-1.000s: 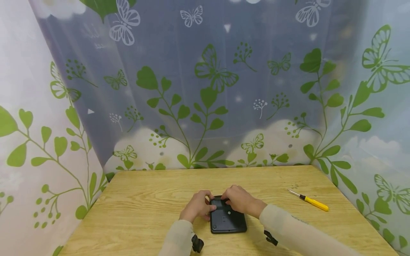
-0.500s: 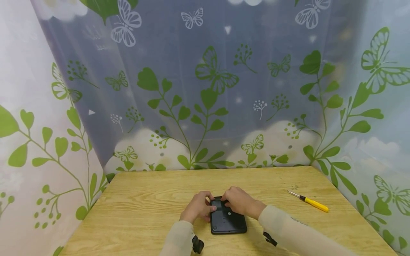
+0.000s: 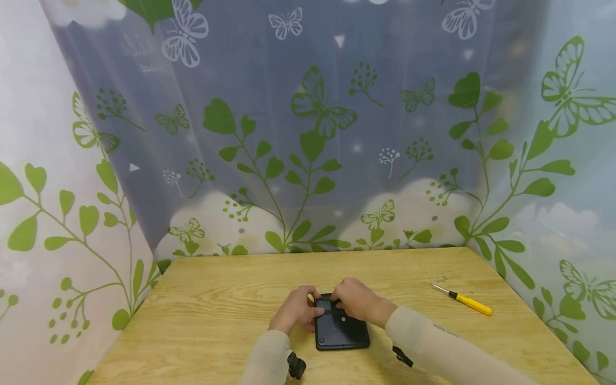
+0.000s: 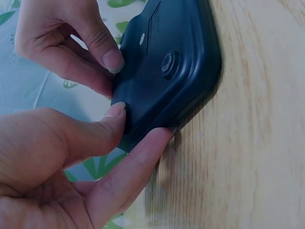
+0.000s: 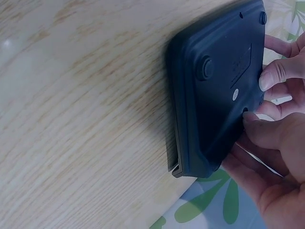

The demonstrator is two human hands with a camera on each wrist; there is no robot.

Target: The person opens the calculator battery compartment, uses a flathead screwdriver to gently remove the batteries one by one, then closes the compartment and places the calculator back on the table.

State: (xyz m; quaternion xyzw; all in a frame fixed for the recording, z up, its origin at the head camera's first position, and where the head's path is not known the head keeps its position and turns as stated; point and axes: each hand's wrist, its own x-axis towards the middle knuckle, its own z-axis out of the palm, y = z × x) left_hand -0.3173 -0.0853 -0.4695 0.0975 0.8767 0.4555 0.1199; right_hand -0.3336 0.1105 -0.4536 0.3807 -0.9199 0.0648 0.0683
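A black calculator lies underside up on the table. Round rubber feet and a small white round sticker show on its back in both wrist views. My left hand grips its far left corner, the thumb bent over the back and fingers at the side. At the far edge, my right hand pinches the casing, thumb on the back. A narrow gap shows along one end of the calculator in the right wrist view. The face of the calculator is hidden.
A screwdriver with a yellow handle lies on the wooden table to the right, its tip pointing away to the left. Tiny screw-like pieces lie beyond its tip. A printed curtain hangs behind the table.
Both hands keep their hold on the calculator with hardly any movement. The head view shifts slightly; the screwdriver stays where it lies.
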